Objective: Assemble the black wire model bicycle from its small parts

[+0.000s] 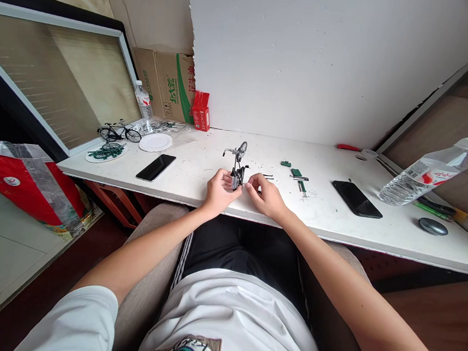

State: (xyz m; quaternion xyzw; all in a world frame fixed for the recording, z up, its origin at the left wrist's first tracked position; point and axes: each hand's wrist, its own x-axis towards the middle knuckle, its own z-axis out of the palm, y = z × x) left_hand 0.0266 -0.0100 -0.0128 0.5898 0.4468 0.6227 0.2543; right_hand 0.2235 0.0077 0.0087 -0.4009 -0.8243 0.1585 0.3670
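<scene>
Near the table's front edge, my left hand [221, 192] is closed around the rear part of a miniature bicycle [238, 167]. Its front wheel and handlebar point away from me, toward the wall. My right hand [265, 196] is at the bicycle's right side, thumb and fingertips pinched together close to its rear. Whatever those fingertips hold is too small to make out. Just beyond the right hand lie tiny dark parts [269, 176], and further right are several small green plastic pieces [296, 173].
A black phone [357, 199], a water bottle [426, 173] and a grey round object [433, 226] are on the right. Leftward lie another phone [156, 167], a white plate [155, 142], a second model bicycle [119, 131] and green pieces [107, 152]. A red box [201, 111] stands by the wall.
</scene>
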